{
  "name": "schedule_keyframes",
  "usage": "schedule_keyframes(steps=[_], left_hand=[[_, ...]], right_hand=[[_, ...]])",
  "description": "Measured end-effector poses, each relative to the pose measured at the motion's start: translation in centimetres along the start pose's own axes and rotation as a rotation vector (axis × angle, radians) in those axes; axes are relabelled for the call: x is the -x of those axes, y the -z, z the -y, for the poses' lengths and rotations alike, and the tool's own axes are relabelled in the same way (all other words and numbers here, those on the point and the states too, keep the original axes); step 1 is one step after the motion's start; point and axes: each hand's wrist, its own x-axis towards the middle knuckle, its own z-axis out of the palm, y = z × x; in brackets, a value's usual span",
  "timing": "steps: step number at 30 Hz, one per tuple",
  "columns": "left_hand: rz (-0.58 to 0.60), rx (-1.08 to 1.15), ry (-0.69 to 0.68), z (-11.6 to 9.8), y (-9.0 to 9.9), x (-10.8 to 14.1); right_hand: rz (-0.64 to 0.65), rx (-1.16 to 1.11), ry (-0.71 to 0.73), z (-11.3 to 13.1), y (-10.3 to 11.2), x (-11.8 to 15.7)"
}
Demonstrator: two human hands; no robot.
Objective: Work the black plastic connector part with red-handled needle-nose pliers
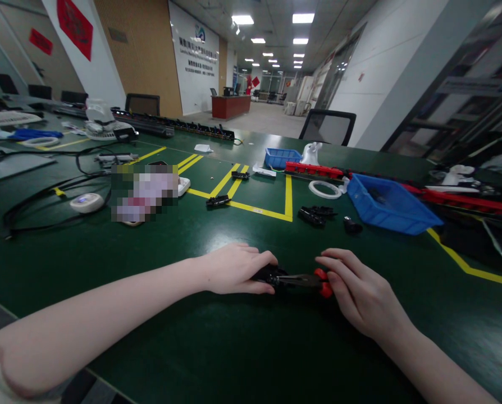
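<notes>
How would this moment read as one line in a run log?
left hand: holds small black plastic-looking part | right hand: holds red-handled metal pliers | jaws: at the part | beyond right hand: larger blue plastic tray

The location is an office with a work area. Indicators: lettered wall sign [196, 70] at upper left of centre; reception desk [231, 108] and ceiling light panels [303, 18] at upper centre; tape-marked green tabletop [170, 342] across the lower frame.

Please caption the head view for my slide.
Left-hand grip on a black part, right-hand grip on red-handled pliers, over a green table.
</notes>
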Motion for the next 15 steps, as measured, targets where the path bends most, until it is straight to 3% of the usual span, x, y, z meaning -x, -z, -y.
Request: schedule_keyframes(steps=[15], left_hand=[[0.001,-0.021,0.001,0.11,-0.03,-0.11]], right_hand=[[-0.012,-0.006,0.018,-0.03,-0.16,-0.08]])
